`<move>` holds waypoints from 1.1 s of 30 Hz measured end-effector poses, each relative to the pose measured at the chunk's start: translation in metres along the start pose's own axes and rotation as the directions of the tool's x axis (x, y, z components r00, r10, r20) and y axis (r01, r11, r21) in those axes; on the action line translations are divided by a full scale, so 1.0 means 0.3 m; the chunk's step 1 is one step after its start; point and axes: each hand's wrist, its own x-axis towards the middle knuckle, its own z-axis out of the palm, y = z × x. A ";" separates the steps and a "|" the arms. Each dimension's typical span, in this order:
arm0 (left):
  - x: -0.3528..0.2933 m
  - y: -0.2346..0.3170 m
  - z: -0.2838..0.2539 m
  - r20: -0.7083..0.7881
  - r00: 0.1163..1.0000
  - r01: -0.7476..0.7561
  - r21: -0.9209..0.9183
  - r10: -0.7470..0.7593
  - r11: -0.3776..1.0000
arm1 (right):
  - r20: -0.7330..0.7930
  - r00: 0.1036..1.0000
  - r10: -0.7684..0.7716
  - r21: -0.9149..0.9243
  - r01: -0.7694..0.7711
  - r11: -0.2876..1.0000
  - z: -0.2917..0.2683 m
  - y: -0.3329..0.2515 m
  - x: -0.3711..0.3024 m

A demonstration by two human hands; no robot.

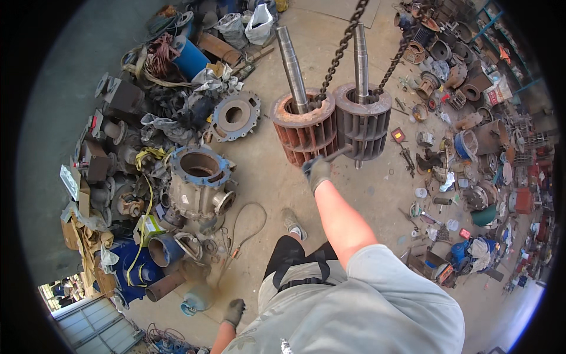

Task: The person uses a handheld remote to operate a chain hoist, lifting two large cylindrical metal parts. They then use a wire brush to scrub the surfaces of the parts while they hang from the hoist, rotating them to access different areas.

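Two finned cylindrical rotors hang on chains in front of me: a rusty brown rotor (308, 127) on the left and a darker grey rotor (364, 121) touching or nearly touching it on the right. Each has a bare steel shaft standing up from its top. My right hand (319, 171), in a dark glove, is closed around a short dark bar (339, 154) by the rusty rotor's lower edge. The bar points right, toward the grey rotor; its kind is unclear. My left hand (234, 311), also gloved, hangs low at my side, fingers curled, with nothing visible in them.
A heavy chain (342, 50) runs up from the rotors. On the left stand a blue-topped pump casing (200, 177), a round flanged cover (234, 117) and a blue gas cylinder (197, 299). A hose loop (250, 206) lies on the floor. Scattered machine parts (471, 144) cover the right side.
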 end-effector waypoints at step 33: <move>0.167 0.154 -0.310 0.108 0.984 0.153 -0.081 -0.144 0.985 | 0.117 0.991 -0.062 -0.435 0.108 0.894 0.190 -0.364 0.004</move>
